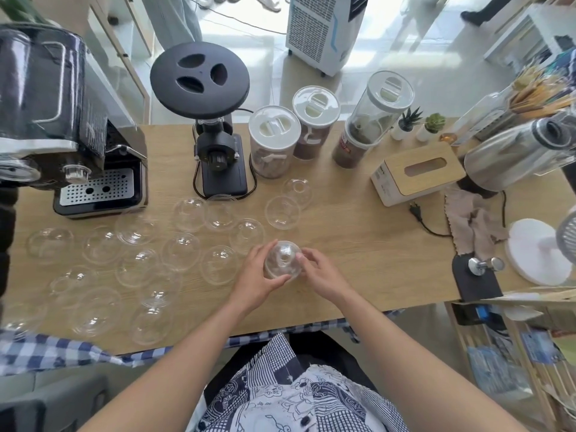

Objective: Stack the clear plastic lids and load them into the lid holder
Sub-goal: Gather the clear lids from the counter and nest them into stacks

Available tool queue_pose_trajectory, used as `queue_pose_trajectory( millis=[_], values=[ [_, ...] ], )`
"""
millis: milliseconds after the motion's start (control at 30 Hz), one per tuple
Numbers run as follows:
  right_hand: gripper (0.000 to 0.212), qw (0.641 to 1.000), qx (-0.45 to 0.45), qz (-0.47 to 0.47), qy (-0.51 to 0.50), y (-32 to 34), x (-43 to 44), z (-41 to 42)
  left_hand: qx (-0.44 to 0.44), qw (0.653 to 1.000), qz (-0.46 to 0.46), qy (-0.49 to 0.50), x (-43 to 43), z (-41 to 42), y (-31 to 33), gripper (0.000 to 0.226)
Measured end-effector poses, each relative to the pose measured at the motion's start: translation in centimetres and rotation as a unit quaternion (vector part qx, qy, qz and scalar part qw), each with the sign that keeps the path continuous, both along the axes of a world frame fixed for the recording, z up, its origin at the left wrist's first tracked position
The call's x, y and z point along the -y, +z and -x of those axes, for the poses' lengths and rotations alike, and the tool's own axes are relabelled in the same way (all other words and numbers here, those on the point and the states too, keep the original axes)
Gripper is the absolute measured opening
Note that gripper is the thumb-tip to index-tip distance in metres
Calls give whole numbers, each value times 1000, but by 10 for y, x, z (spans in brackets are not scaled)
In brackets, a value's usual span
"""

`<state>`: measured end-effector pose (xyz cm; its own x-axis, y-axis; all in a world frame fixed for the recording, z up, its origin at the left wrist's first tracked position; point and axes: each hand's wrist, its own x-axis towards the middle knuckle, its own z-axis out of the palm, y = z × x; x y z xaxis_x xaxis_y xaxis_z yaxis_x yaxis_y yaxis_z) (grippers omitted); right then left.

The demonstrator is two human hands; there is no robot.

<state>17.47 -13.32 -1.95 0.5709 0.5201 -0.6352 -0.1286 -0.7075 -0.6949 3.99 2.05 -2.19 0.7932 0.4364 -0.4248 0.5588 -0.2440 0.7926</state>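
A small stack of clear dome lids (283,259) stands near the table's front middle, held from both sides. My left hand (260,275) wraps its left side with the thumb under the front. My right hand (318,271) touches its right side with the fingertips. Several loose clear dome lids (180,251) lie scattered over the left half of the wooden table (374,244), and a few more lids (282,212) sit just behind the stack. I cannot pick out a lid holder for certain.
An espresso machine (62,135) stands at the back left, a black grinder (218,157) behind the lids, then three canisters (274,141). A tissue box (417,173), kettle (511,151), cloth (473,219) and tamper on a mat (480,269) fill the right side.
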Motion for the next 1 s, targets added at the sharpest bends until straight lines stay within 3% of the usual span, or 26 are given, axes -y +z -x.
queue_pose_trajectory(
  millis=[233,333,400,533,733,867,1000],
  values=[
    [59,1000,21,1,17,4,-10,5,-16,999,-27,-10,-2,4,11,102],
    [53,996,89,19,-10,6,-18,-1,-18,997,-71,-17,-11,10,18,105],
    [45,988,152,22,4,10,-25,-11,-13,994,-113,-2,-20,17,24,95],
    [38,966,226,36,123,8,-46,-36,-44,976,-210,45,-48,40,28,73],
    [44,908,310,122,255,0,-73,-61,-145,961,-234,11,-72,70,9,104],
    [30,896,337,132,258,-9,-79,-64,-144,962,-232,8,-70,80,-20,101],
    [19,907,356,64,215,-7,-72,-53,-130,963,-234,12,-60,81,-33,96]
  ],
)
